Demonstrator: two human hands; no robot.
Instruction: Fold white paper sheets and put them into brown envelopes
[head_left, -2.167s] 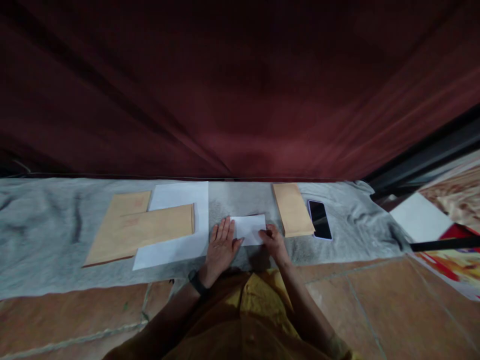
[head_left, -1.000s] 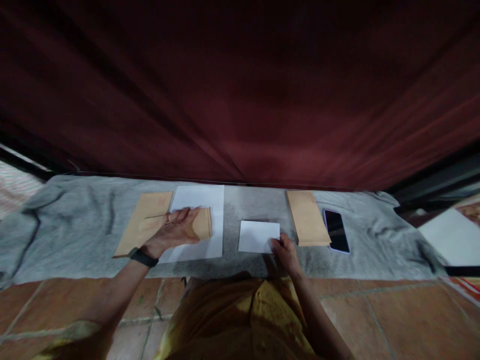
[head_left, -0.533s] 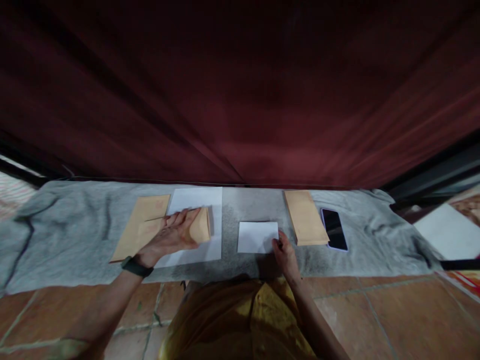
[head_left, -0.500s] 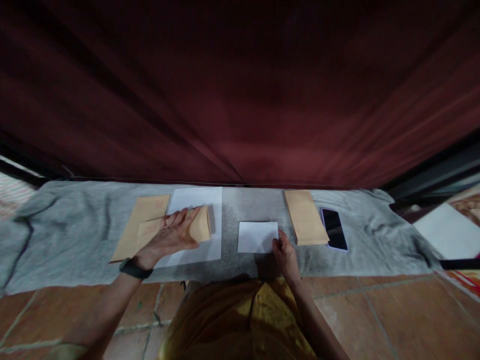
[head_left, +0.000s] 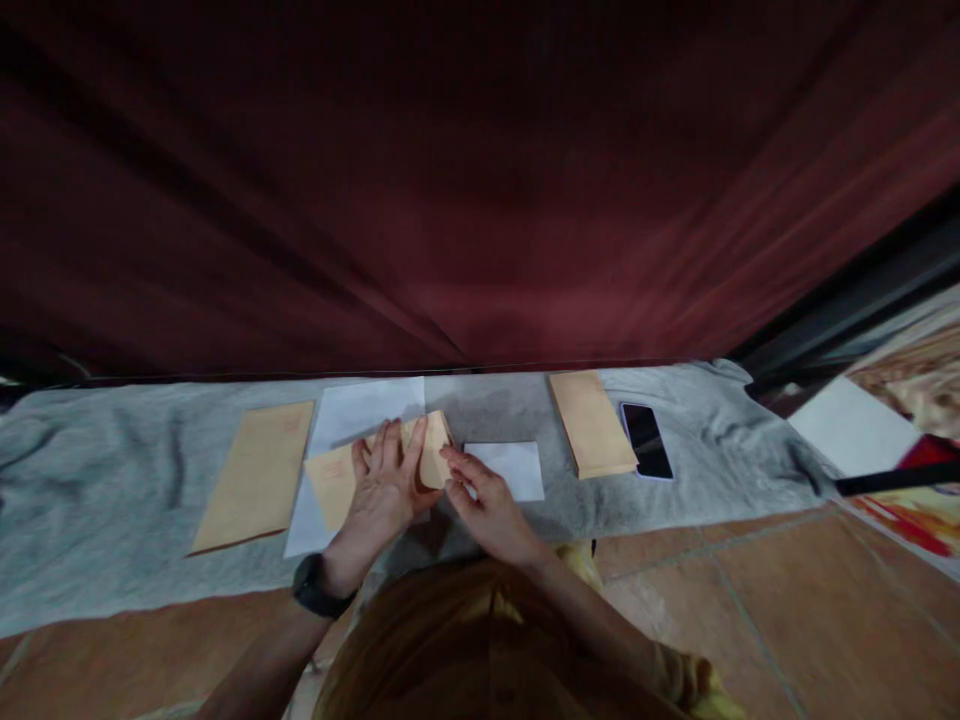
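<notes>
My left hand (head_left: 386, 485), with a dark watch on the wrist, lies with spread fingers on a tan paper envelope (head_left: 330, 475). At the envelope's right end, my right hand (head_left: 484, 500) pinches its edge between thumb and fingers. Under the envelope is a large white sheet of paper (head_left: 349, 402). A smaller white paper (head_left: 521, 468) lies just right of it, partly behind my right hand. Another tan envelope (head_left: 255, 460) rests flat to the left.
Grey cloth (head_left: 112, 490) covers the table. To the right lie more tan envelopes (head_left: 592, 425), seemingly stacked, and a phone (head_left: 646, 440) touching them. A dark red curtain (head_left: 465, 250) hangs behind. Far right are a white panel (head_left: 855, 425) and a dark bar (head_left: 896, 478).
My right hand has let go of the small white paper and moved left to the envelope's end. My left hand and that envelope have shifted right, away from the left envelope.
</notes>
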